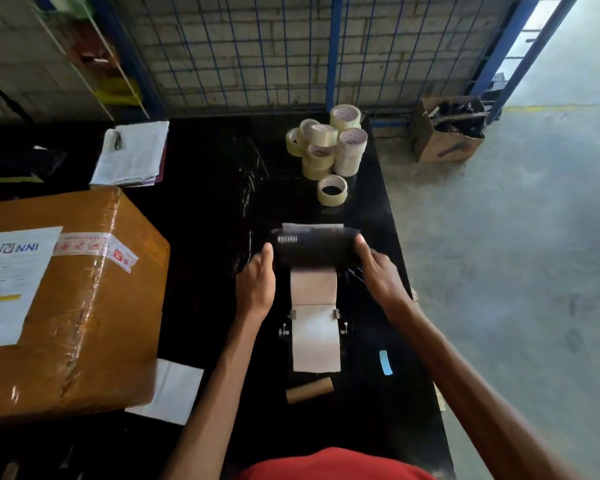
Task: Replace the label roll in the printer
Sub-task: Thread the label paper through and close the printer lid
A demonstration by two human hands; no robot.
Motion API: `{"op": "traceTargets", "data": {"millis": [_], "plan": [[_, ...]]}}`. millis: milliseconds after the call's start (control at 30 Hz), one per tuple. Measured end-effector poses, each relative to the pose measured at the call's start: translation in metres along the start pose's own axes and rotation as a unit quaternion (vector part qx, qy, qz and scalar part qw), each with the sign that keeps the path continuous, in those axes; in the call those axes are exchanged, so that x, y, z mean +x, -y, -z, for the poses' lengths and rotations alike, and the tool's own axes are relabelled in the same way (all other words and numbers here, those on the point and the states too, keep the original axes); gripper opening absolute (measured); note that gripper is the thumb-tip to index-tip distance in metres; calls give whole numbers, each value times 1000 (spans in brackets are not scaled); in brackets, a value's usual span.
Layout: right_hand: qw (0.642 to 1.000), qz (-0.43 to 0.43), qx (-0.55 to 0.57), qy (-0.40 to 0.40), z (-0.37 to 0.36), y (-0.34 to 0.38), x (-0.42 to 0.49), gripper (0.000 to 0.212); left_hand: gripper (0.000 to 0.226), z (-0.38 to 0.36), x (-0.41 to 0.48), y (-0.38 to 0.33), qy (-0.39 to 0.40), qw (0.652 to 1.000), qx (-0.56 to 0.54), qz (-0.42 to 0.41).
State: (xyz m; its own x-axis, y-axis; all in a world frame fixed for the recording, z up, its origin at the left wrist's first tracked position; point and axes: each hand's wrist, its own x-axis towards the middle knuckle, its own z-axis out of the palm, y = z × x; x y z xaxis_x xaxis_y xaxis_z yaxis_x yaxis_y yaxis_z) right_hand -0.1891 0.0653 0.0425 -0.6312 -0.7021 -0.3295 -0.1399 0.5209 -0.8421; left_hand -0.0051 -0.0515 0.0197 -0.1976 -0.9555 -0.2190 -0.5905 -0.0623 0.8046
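Observation:
A small black label printer [314, 247] sits on the black table [205, 209], its lid blurred. My left hand [257, 282] presses against the printer's left end and my right hand [378, 271] against its right end. A strip of pale label paper [314, 289] runs from the printer's near side back to a white label roll [316, 341] held in a metal holder [291, 315]. A bare brown cardboard core [309, 389] lies on the table in front of the roll. A little paper also sticks out beyond the printer's far edge.
A large taped cardboard box [84, 306] stands at the left with white sheets [170, 389] beside it. Several tape rolls [329, 147] are stacked at the back. A clipboard with papers [132, 154] lies at back left. A small blue strip [385, 362] lies at the right. The table's edge runs close on the right.

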Motion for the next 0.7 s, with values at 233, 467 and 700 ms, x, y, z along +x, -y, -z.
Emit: {"op": "traceTargets", "data": {"millis": [233, 467, 700], "plan": [[999, -25, 4, -31, -32, -72, -45, 45, 40, -20, -67, 54, 5, 1000, -4, 5], [999, -35, 5, 8, -47, -110, -61, 47, 42, -34, -79, 96, 17, 999, 22, -15], [998, -36, 44, 34, -50, -124, -64, 55, 46, -39, -82, 110, 29, 999, -20, 12]]}}
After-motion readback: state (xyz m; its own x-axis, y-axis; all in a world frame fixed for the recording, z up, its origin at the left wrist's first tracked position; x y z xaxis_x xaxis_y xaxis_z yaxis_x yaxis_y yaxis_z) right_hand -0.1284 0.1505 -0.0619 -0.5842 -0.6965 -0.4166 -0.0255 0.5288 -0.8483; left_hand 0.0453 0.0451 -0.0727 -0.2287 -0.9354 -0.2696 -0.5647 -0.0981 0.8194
